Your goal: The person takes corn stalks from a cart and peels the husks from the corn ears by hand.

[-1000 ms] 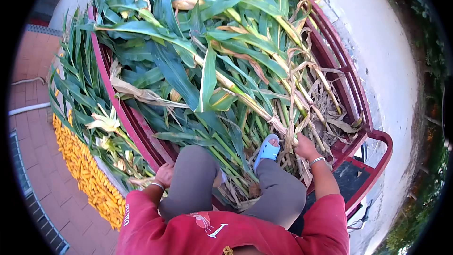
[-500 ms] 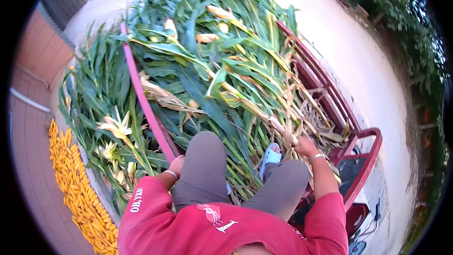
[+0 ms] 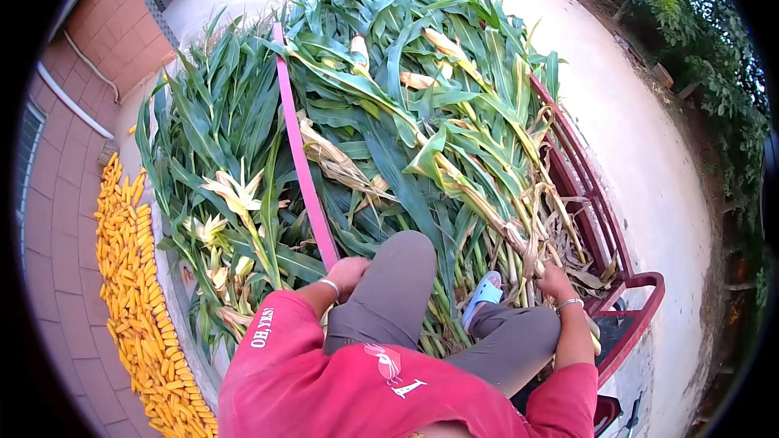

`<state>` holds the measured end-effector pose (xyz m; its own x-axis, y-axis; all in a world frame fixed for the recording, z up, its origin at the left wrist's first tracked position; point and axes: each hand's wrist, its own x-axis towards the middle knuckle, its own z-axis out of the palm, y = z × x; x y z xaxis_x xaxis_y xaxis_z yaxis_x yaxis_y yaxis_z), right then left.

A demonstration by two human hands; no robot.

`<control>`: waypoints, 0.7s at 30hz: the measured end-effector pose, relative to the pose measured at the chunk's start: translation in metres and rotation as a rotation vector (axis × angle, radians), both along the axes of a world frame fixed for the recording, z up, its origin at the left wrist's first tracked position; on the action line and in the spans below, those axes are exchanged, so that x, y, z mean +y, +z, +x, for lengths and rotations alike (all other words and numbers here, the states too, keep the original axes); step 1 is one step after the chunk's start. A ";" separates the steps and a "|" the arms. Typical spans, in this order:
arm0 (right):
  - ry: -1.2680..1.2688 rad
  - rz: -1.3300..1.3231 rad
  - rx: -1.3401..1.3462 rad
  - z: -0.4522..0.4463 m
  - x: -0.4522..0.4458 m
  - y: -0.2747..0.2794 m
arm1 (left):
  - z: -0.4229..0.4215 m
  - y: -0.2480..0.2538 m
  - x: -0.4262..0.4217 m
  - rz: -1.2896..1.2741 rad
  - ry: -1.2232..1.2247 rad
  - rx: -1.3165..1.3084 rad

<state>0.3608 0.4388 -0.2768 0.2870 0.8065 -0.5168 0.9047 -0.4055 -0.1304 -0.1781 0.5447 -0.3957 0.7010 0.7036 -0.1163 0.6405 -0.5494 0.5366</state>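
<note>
Corn stalks with long green leaves (image 3: 389,146) fill a red metal cart bed. My left hand (image 3: 347,276) is closed on the near end of the cart's left rail (image 3: 299,150), beside my raised knee. My right hand (image 3: 555,282) is closed around the pale butt ends of corn stalks (image 3: 495,215), near the right rail (image 3: 580,186). Some of its fingers are hidden. Between my knees, a foot in a light blue slipper (image 3: 484,296) rests among the stalks. Several husked-over ears (image 3: 445,42) lie on the heap.
Left of the cart lie more leafy stalks (image 3: 195,130) with opened husks (image 3: 237,193). Beyond them, yellow cobs (image 3: 142,308) are spread along brick paving (image 3: 61,276). A pale concrete road (image 3: 649,146) runs on the right, with shrubs (image 3: 706,49) past it.
The view has tilted up and shifted, showing more road and wall. Both hands keep their holds on the rail and the stalks, and my left knee appears further right.
</note>
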 end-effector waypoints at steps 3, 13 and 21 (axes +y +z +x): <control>0.007 0.027 -0.036 -0.015 -0.003 0.020 | 0.041 0.020 0.047 -0.267 0.574 -0.342; 0.099 0.324 -0.214 -0.016 0.004 0.086 | 0.188 0.044 0.194 -0.679 0.741 -0.720; 0.277 0.365 -0.248 -0.089 -0.032 0.199 | 0.191 0.103 0.251 -1.319 0.928 -1.515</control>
